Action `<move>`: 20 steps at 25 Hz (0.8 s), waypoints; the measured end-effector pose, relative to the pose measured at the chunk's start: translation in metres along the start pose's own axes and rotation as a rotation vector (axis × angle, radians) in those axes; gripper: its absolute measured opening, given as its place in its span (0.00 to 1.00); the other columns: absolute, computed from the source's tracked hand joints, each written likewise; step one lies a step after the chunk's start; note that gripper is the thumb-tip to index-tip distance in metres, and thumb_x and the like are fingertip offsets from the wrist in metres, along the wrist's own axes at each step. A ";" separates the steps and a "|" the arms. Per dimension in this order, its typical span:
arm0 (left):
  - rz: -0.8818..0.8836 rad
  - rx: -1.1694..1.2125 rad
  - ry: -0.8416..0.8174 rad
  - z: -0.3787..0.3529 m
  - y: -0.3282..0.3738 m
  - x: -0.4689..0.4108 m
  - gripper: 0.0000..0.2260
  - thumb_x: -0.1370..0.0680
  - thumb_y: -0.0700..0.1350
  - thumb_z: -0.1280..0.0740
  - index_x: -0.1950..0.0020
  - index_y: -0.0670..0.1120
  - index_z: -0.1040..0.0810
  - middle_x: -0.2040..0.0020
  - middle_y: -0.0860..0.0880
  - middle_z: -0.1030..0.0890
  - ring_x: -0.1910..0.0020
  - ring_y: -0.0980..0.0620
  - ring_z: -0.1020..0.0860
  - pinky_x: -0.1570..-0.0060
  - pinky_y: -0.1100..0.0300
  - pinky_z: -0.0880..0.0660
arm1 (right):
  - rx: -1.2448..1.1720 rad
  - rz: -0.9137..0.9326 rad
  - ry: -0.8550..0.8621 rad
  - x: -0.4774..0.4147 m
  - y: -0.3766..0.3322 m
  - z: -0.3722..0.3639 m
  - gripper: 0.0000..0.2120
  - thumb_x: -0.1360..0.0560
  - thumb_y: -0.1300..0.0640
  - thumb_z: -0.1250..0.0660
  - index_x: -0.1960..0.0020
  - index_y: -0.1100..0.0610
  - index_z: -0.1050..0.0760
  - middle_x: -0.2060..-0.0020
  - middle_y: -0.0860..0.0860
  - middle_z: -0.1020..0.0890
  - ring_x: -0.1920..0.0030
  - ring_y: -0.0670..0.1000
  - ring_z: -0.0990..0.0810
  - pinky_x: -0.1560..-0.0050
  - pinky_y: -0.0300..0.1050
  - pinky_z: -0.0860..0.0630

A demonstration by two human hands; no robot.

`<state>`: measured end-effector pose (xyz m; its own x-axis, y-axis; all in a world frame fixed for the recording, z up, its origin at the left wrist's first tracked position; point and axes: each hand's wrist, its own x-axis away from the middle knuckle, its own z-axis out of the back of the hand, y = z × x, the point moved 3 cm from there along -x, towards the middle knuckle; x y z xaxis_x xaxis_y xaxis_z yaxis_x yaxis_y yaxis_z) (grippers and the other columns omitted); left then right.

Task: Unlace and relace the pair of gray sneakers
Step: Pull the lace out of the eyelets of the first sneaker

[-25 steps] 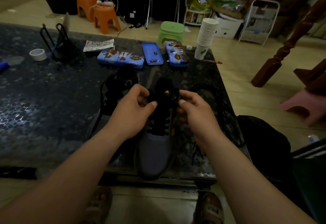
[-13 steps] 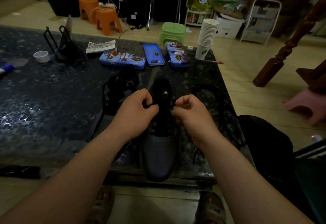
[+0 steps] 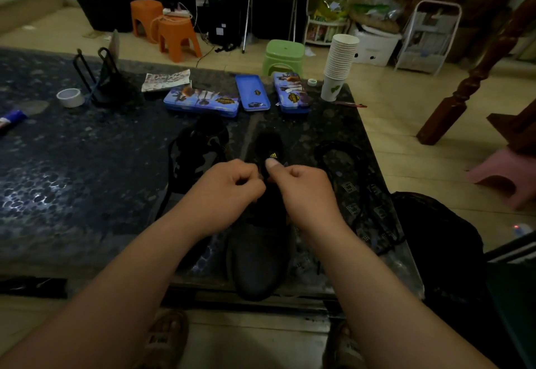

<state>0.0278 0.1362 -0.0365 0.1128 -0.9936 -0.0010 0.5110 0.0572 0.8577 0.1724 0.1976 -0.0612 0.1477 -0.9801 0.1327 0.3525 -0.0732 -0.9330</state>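
Closely, left hand (image 3: pixel 229 191) and right hand (image 3: pixel 304 191) pinching laces (image 3: pixel 264 179) atop gray sneaker (image 3: pixel 258 258), yellow three-stripe tongue logo (image 3: pixel 273 155) (wording unreadable)

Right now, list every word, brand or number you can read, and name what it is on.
No text is readable as letters.
Gold striped logo on the tongue of the dark gray fabric sneaker: mark only, no legible letters.
Yellow emblem on the long blue printed case: blurred.
Printed paper sheet: blurred.
Green mark on the bottom white paper cup: no words.
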 end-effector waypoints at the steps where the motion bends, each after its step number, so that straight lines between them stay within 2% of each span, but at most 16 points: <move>1: 0.006 -0.001 -0.020 0.001 -0.002 0.003 0.11 0.21 0.41 0.32 0.64 0.42 0.23 0.54 0.43 0.20 0.55 0.46 0.21 0.51 0.51 0.26 | -0.017 -0.026 -0.026 0.002 -0.001 -0.005 0.18 0.23 0.46 0.27 0.67 0.56 0.18 0.73 0.49 0.18 0.68 0.50 0.19 0.63 0.50 0.22; 3: 0.037 0.051 -0.017 0.003 -0.005 0.007 0.11 0.19 0.43 0.34 0.61 0.41 0.21 0.52 0.40 0.19 0.53 0.47 0.20 0.48 0.48 0.25 | -0.102 -0.032 -0.041 0.008 -0.005 -0.013 0.12 0.24 0.53 0.25 0.63 0.58 0.17 0.69 0.50 0.15 0.66 0.51 0.16 0.58 0.52 0.18; 5: 0.118 0.185 0.006 0.001 -0.010 0.008 0.16 0.16 0.50 0.37 0.57 0.42 0.20 0.55 0.40 0.18 0.56 0.50 0.21 0.49 0.48 0.26 | -0.150 0.088 -0.083 0.021 -0.012 -0.015 0.11 0.23 0.56 0.26 0.62 0.59 0.19 0.71 0.49 0.20 0.69 0.47 0.23 0.64 0.46 0.24; 7: 0.179 0.289 -0.003 0.000 -0.014 0.007 0.20 0.16 0.56 0.37 0.55 0.41 0.19 0.59 0.43 0.18 0.58 0.51 0.21 0.49 0.49 0.25 | -0.095 0.236 -0.276 0.041 -0.013 -0.019 0.11 0.22 0.58 0.27 0.60 0.61 0.22 0.71 0.49 0.25 0.69 0.46 0.29 0.67 0.44 0.32; 9: 0.157 0.219 -0.035 -0.001 -0.016 0.005 0.17 0.17 0.54 0.34 0.55 0.41 0.19 0.61 0.43 0.18 0.62 0.51 0.22 0.54 0.51 0.26 | 0.044 0.277 -0.454 0.061 -0.007 -0.021 0.09 0.21 0.57 0.28 0.58 0.60 0.21 0.70 0.49 0.26 0.69 0.47 0.31 0.66 0.45 0.34; 10: 0.129 0.133 -0.029 -0.001 -0.015 0.005 0.14 0.17 0.52 0.33 0.55 0.42 0.19 0.60 0.44 0.18 0.62 0.53 0.22 0.56 0.54 0.26 | 0.074 0.230 -0.464 0.061 -0.002 -0.019 0.08 0.21 0.56 0.29 0.57 0.59 0.20 0.70 0.49 0.25 0.69 0.48 0.30 0.66 0.46 0.34; 11: 0.098 0.045 -0.002 0.000 -0.015 0.005 0.12 0.18 0.51 0.32 0.56 0.45 0.19 0.57 0.47 0.19 0.60 0.55 0.22 0.55 0.57 0.27 | 0.050 0.135 -0.412 0.057 0.001 -0.014 0.08 0.20 0.55 0.31 0.55 0.58 0.18 0.70 0.50 0.24 0.69 0.49 0.29 0.68 0.45 0.34; 13: 0.012 -0.073 0.073 0.001 -0.010 0.009 0.09 0.19 0.50 0.31 0.58 0.49 0.19 0.50 0.52 0.24 0.50 0.55 0.24 0.49 0.62 0.30 | -0.113 -0.078 -0.240 0.040 0.000 -0.004 0.11 0.18 0.53 0.34 0.52 0.59 0.18 0.69 0.50 0.22 0.72 0.48 0.28 0.73 0.40 0.33; 15: -0.069 -0.114 0.059 0.002 -0.008 0.014 0.07 0.21 0.50 0.30 0.60 0.54 0.19 0.49 0.53 0.26 0.45 0.53 0.26 0.44 0.60 0.32 | -0.241 -0.169 -0.145 0.027 -0.004 -0.002 0.15 0.17 0.50 0.34 0.54 0.60 0.18 0.71 0.50 0.22 0.76 0.46 0.30 0.77 0.36 0.36; 17: -0.069 -0.080 -0.003 0.002 -0.009 0.019 0.07 0.21 0.48 0.30 0.60 0.54 0.19 0.52 0.53 0.24 0.49 0.55 0.25 0.47 0.59 0.31 | -0.277 -0.158 -0.125 0.023 -0.005 -0.011 0.15 0.19 0.50 0.31 0.56 0.60 0.18 0.73 0.49 0.24 0.78 0.45 0.32 0.79 0.35 0.38; 20: 0.018 0.029 -0.022 0.000 -0.014 0.022 0.07 0.17 0.47 0.34 0.52 0.52 0.18 0.54 0.52 0.19 0.56 0.55 0.21 0.52 0.55 0.27 | -0.233 -0.087 -0.097 0.022 0.001 -0.013 0.13 0.20 0.53 0.29 0.62 0.56 0.19 0.75 0.47 0.25 0.77 0.44 0.31 0.75 0.38 0.34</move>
<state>0.0234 0.1134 -0.0481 0.1026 -0.9944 0.0259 0.4845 0.0726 0.8718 0.1641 0.1735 -0.0631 0.2180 -0.9468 0.2366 0.1470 -0.2078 -0.9671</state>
